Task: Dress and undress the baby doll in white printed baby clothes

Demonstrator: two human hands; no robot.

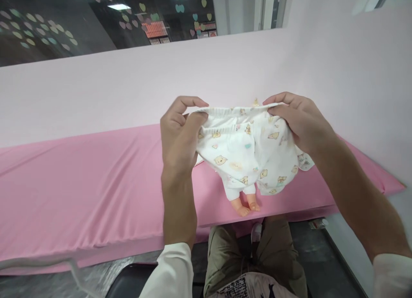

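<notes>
A pair of white baby pants (238, 152) with small bear prints is stretched out between my hands by its waistband. My left hand (183, 130) pinches the waistband's left end between thumb and fingers. At the other end, my right hand (296, 117) grips the waistband the same way. Behind and below the pants lies a baby doll; only its bare feet (246, 205) and white-clad lower legs show clearly. More printed cloth (305, 161) pokes out to the right of the pants. The doll's upper body is hidden by the pants.
A long bench with a pink cover (96, 190) runs along a white wall (135, 87). Above it is a dark window (80, 23) with heart stickers. A black chair (128, 283) and a grey curved tube (75, 268) are at lower left. My legs (222, 259) are by the bench's front edge.
</notes>
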